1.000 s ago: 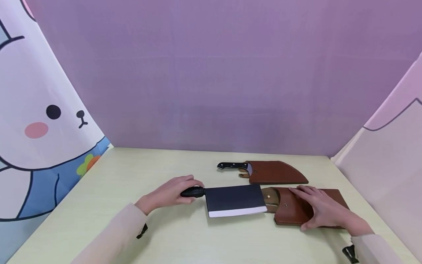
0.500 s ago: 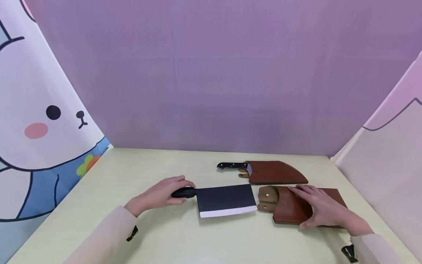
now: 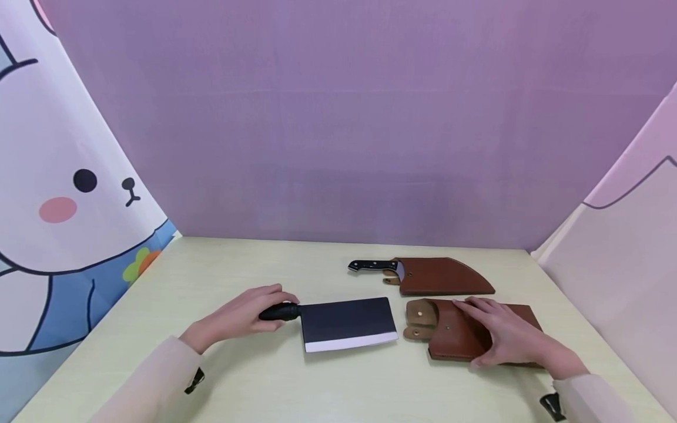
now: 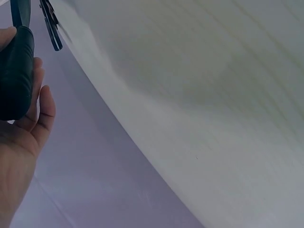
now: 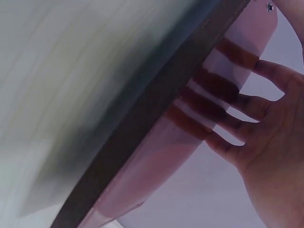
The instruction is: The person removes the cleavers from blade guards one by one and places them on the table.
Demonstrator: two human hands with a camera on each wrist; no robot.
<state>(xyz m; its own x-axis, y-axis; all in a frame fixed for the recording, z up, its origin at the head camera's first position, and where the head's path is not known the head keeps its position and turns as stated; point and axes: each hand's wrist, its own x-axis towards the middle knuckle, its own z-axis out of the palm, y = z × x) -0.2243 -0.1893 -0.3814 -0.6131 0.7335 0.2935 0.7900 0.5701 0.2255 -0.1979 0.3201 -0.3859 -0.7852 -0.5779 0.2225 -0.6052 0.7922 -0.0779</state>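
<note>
In the head view, my left hand (image 3: pixel 248 314) grips the black handle (image 3: pixel 278 312) of a cleaver (image 3: pixel 346 320), with its broad dark blade pointing right and its bright edge facing me. The left wrist view shows fingers round that handle (image 4: pixel 16 76). My right hand (image 3: pixel 505 332) spans a brown leather knife sheath (image 3: pixel 460 332), thumb at the near edge and fingers over the top. Snap straps (image 3: pixel 421 311) stick out from the sheath's left end, a short gap from the blade. In the right wrist view, fingers lie against the sheath's glossy face (image 5: pixel 156 156).
Behind the sheath lies a second knife with a black riveted handle (image 3: pixel 372 265), its blade inside another brown sheath (image 3: pixel 444 276). The pale table (image 3: pixel 254 264) ends at a purple backdrop (image 3: pixel 338 129). Printed cloth panels (image 3: pixel 58 147) stand at the sides.
My left hand has drawn the cleaver leftward, and its blade no longer overlaps the sheath's straps. My right hand and the sheath have shifted slightly left. The second knife has stayed put.
</note>
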